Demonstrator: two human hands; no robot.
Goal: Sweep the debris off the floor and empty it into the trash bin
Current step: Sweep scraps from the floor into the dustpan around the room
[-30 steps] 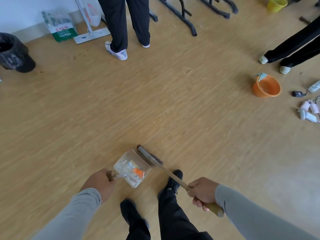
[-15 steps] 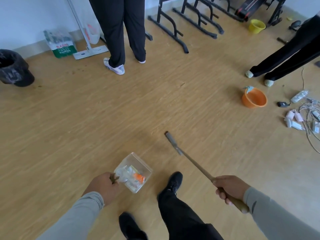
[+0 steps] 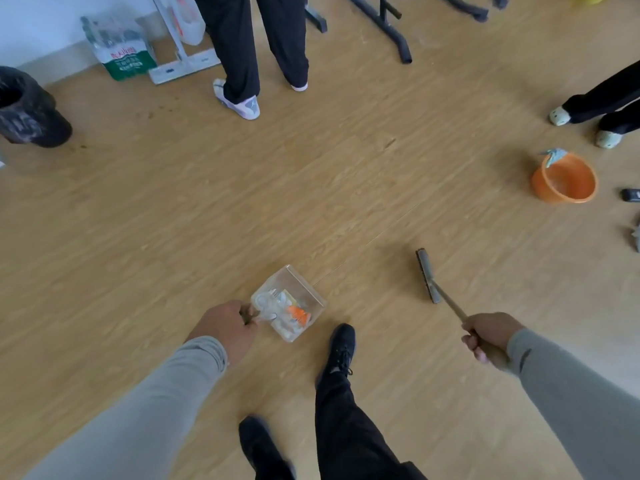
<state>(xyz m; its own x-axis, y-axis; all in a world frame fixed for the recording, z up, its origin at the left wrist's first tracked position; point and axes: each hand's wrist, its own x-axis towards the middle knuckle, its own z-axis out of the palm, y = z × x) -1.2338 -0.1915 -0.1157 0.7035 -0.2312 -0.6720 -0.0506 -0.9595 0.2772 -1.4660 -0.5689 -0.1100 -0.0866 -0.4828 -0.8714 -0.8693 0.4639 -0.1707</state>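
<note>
Both hands are clenched on tools: the left hand (image 3: 225, 329) grips the clear dustpan (image 3: 304, 289), holding white and orange debris (image 3: 292, 315), and the right hand (image 3: 491, 336) grips the brush (image 3: 427, 275) well apart from it. The black trash bin (image 3: 29, 110) stands far left near the wall.

Wearer: long light-grey stretch-fabric sleeves (image 3: 145, 407) on both arms, fitted, ending at the wrists. Right sleeve has a small dark mark (image 3: 525, 355) near the cuff, at about 4 o'clock in the view. Both hands (image 3: 225, 329) bare, no gloves. Black trousers (image 3: 349, 427), loose and creased. Black lace-up shoes (image 3: 341, 344), laces visible on the forward one.
</note>
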